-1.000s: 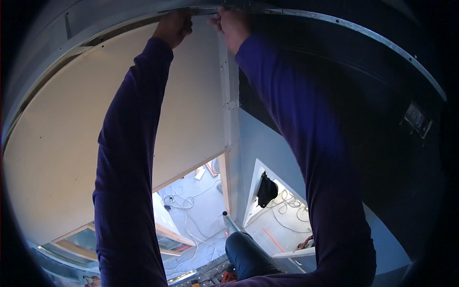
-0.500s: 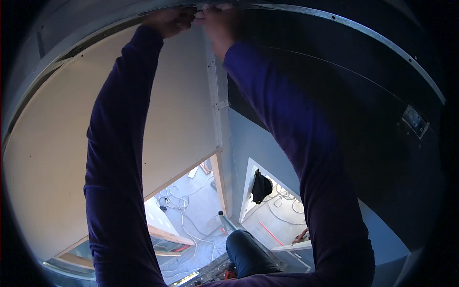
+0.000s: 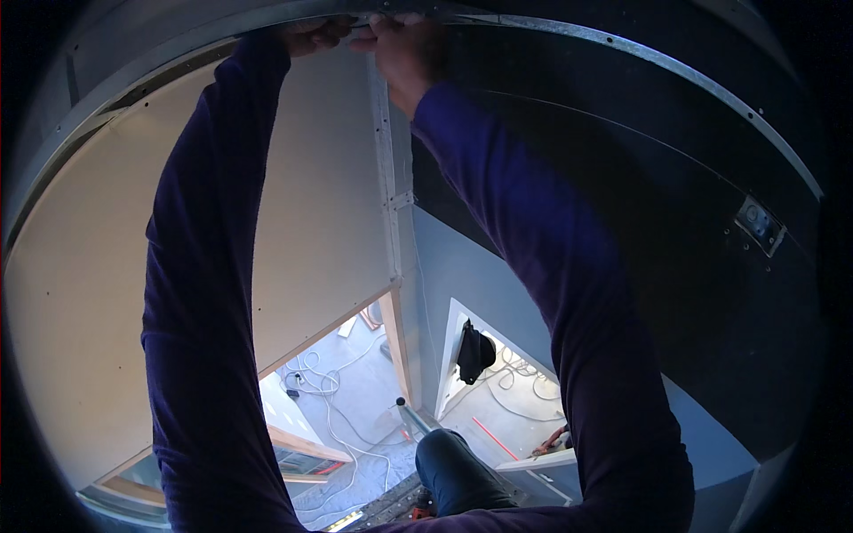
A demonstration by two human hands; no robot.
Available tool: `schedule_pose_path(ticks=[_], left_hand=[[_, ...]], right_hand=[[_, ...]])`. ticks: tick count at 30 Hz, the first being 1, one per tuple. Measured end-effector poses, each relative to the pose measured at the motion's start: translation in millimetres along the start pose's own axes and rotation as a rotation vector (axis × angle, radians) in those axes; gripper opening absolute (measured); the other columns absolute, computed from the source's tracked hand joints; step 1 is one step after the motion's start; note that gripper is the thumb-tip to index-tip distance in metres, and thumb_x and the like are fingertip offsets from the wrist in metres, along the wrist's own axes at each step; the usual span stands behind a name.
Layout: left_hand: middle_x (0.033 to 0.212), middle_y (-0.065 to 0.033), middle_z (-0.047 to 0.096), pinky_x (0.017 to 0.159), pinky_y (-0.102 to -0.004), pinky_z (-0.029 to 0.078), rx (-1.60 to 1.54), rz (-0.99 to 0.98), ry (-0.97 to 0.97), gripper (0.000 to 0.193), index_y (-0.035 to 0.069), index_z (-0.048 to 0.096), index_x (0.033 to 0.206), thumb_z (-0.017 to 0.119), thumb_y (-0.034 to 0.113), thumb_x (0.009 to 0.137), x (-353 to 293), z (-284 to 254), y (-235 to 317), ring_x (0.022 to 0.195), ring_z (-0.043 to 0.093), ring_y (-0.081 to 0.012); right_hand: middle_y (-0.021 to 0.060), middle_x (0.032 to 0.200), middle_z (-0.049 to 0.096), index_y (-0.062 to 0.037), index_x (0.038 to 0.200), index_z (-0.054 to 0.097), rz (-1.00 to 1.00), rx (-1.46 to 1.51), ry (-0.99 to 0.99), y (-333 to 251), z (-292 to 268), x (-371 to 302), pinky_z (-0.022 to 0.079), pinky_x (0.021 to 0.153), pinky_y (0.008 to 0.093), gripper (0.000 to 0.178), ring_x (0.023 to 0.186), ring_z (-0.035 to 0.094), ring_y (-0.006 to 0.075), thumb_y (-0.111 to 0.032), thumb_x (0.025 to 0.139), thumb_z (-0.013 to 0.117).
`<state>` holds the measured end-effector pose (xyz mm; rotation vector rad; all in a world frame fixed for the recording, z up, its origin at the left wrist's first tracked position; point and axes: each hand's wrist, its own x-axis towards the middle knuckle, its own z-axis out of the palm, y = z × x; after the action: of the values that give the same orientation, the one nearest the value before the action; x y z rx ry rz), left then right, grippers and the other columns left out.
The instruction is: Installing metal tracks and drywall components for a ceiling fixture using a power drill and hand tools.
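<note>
Both my arms, in dark purple sleeves, reach up to a metal channel (image 3: 613, 41) running along the top of the walls. My left hand (image 3: 313, 37) is closed, its fingers curled by the channel's underside near the corner. Just to its right, a small gap away, my right hand (image 3: 407, 55) has its fingers bent and pressed against the channel's edge. Whatever either hand holds is too small and dark to make out. Below them a vertical metal corner strip (image 3: 382, 133) runs down between a beige board (image 3: 320, 178) and a dark wall panel (image 3: 533, 133).
A metal electrical box (image 3: 760, 226) is set in the dark panel at right. Low in the corner are a wood-framed opening (image 3: 398, 346) and a white-framed opening with a black object (image 3: 475, 352). White cables (image 3: 330, 382) lie on the floor far below. My knee (image 3: 453, 471) is beside a pole.
My left hand has shifted left and slightly up, away from my right hand, which stays at the channel. The whole view has moved a little, so the walls and openings sit further left.
</note>
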<state>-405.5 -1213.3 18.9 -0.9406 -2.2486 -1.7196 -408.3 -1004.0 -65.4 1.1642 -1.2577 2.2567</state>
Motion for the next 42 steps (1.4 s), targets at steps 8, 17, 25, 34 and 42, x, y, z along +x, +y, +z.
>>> schedule_pose_path(ticks=[8,17,25,34,42], left_hand=[[0.064,0.0038,0.043,0.043,-0.022,0.03,0.1,-0.085,0.115,0.01,0.009,0.061,0.094,0.056,0.017,0.096,3.0,44.2,10.3,0.052,0.038,-0.007],[0.067,0.003,0.047,0.043,-0.021,0.029,0.012,-0.022,-0.039,0.01,0.008,0.059,0.094,0.056,0.017,0.096,9.3,40.9,16.1,0.052,0.038,-0.0061],[0.069,0.0031,0.047,0.043,-0.0211,0.028,0.06,0.057,0.222,0.011,0.007,0.059,0.096,0.054,0.017,0.097,-24.5,62.7,20.0,0.052,0.036,-0.0058],[0.063,0.0058,0.036,0.043,-0.0213,0.026,-0.051,-0.075,0.199,0.009,0.01,0.057,0.097,0.052,0.017,0.098,-28.1,28.4,13.1,0.053,0.032,-0.006],[0.066,0.0004,0.051,0.049,-0.0238,0.04,0.032,-0.034,0.155,0.013,0.006,0.061,0.096,0.059,0.019,0.096,-5.6,49.9,17.2,0.059,0.048,-0.0101]], right_hand=[[0.0201,0.074,0.066,0.0026,0.078,0.066,-0.434,-1.134,-0.136,1.9,-43.0,-7.1,0.052,0.067,0.0388,0.029,0.072,0.067,0.0315,-0.023,0.089,0.06],[0.0195,0.079,0.068,-0.0027,0.082,0.069,-0.495,-0.989,-0.315,19.0,-41.3,26.5,0.053,0.07,0.0434,0.023,0.077,0.068,0.0342,-0.022,0.088,0.058],[0.0232,0.085,0.067,0.0041,0.088,0.065,-0.283,-1.126,-0.146,-19.2,-20.2,9.6,0.053,0.065,0.0454,0.026,0.079,0.068,0.0378,-0.021,0.088,0.058],[0.0212,0.077,0.065,-0.0001,0.078,0.064,-0.314,-1.079,-0.025,-17.9,-2.6,-2.2,0.05,0.061,0.0469,0.028,0.075,0.066,0.0387,-0.024,0.089,0.056],[0.0181,0.076,0.068,-0.003,0.079,0.07,-0.641,-0.986,-0.047,-7.9,-25.6,11.5,0.054,0.069,0.0448,0.021,0.078,0.068,0.0346,-0.021,0.084,0.06]])
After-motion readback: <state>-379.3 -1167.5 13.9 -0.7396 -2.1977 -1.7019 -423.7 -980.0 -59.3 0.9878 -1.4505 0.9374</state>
